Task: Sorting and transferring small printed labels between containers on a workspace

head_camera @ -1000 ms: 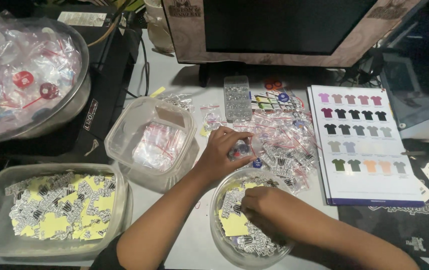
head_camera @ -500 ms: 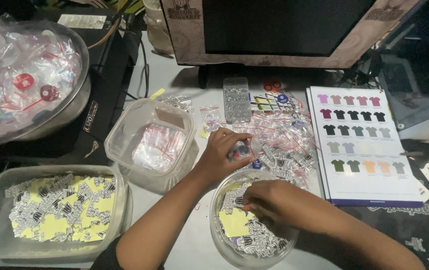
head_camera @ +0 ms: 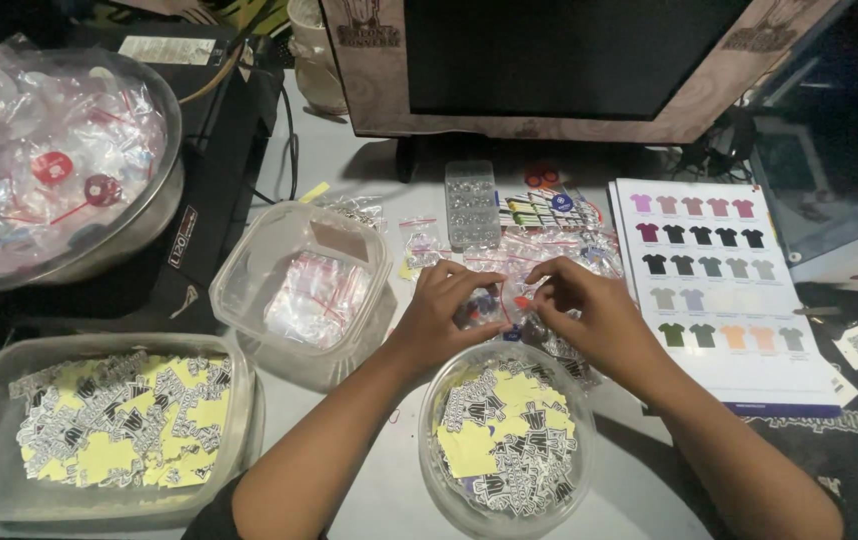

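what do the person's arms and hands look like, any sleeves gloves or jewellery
Both hands, the left hand and the right hand, are bare: no gloves, and no rings, watch or bracelets show. The forearms are uncovered down to the lower frame edge. Only a dark bit of clothing shows at the bottom edge near the left elbow; its kind cannot be told.

Glossy, seemingly plastic small bags (head_camera: 509, 300)

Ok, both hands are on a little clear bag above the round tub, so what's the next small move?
Probably pull the bag's mouth open. The left hand and right hand pinch a small clear bag between them, above the round tub of yellow-backed stickers; nothing appears to be in it yet, though the view is blurred.
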